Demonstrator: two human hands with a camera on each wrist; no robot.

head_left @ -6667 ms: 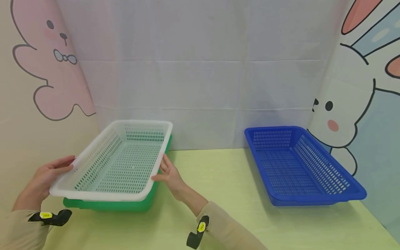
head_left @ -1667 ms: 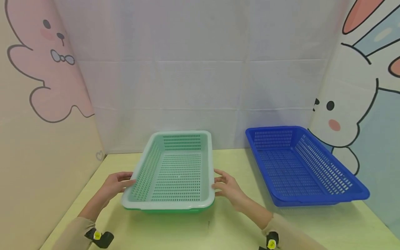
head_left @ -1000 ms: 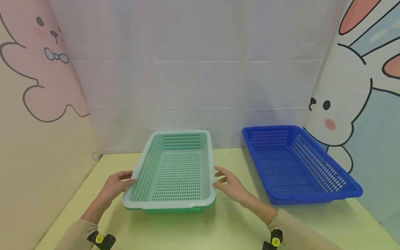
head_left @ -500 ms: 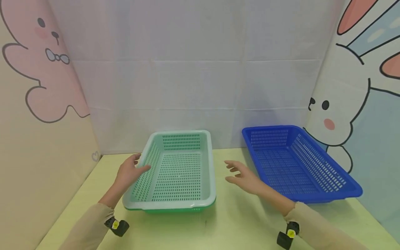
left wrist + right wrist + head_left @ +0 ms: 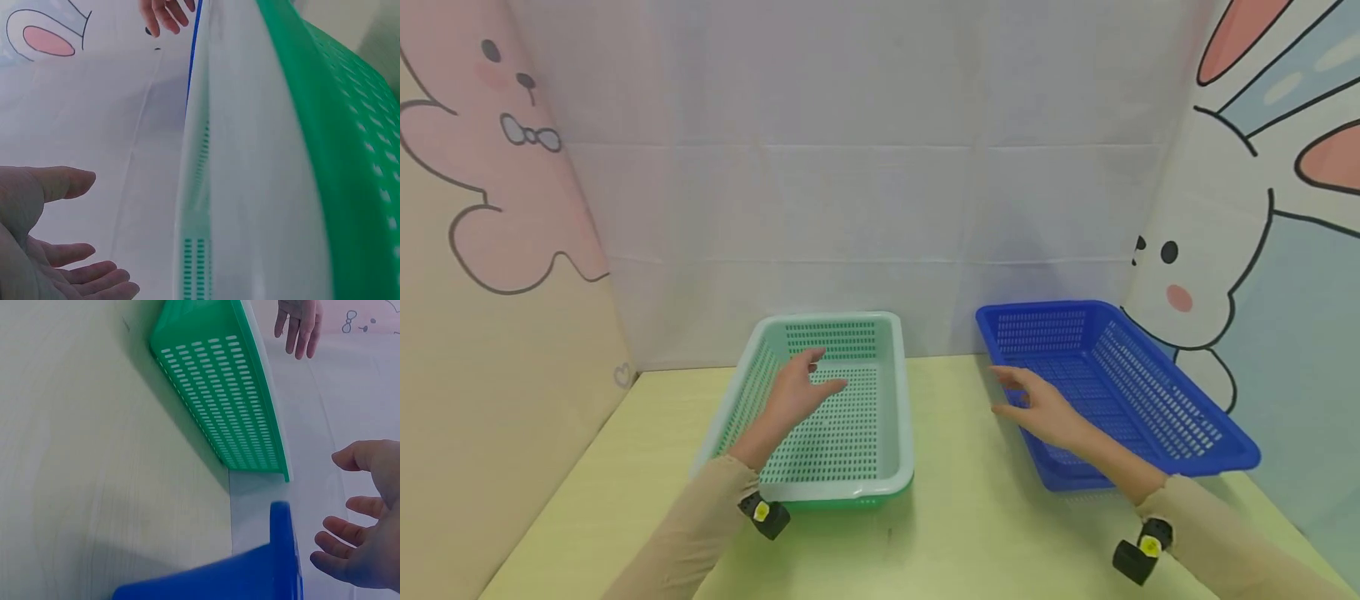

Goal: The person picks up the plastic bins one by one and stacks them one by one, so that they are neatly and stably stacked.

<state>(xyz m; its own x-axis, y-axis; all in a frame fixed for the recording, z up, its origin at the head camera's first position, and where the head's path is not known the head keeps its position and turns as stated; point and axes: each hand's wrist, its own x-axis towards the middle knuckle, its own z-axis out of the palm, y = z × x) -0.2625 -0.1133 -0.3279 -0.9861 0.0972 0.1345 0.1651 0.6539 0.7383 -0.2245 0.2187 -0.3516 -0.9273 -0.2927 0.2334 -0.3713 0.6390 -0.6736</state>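
Observation:
A white slotted plastic basket [image 5: 891, 400] sits nested inside a green basket [image 5: 857, 503], whose slotted side [image 5: 215, 394] shows in the right wrist view. Over the white basket hovers my left hand [image 5: 793, 392], its fingers parted and holding nothing; the left wrist view shows that hand [image 5: 56, 244] off to the side of the white rim [image 5: 250, 156]. My right hand [image 5: 1037, 404] is above the left rim of a blue basket [image 5: 1150, 392], thumb and fingers apart with nothing between them. In the right wrist view, the blue rim [image 5: 284, 550] lies beside the hand.
All the baskets stand on a pale yellow-green table [image 5: 951, 525]. Behind them hangs a white sheet [image 5: 820, 200]. Side walls carry a pink cartoon bear [image 5: 520, 192] on the left and a white rabbit [image 5: 1210, 250] on the right.
Earlier both hands gripped the white basket and set it into the green one, with the nested pair now nearer the middle. Both hands have since let go and moved right, the right reaching the blue basket.

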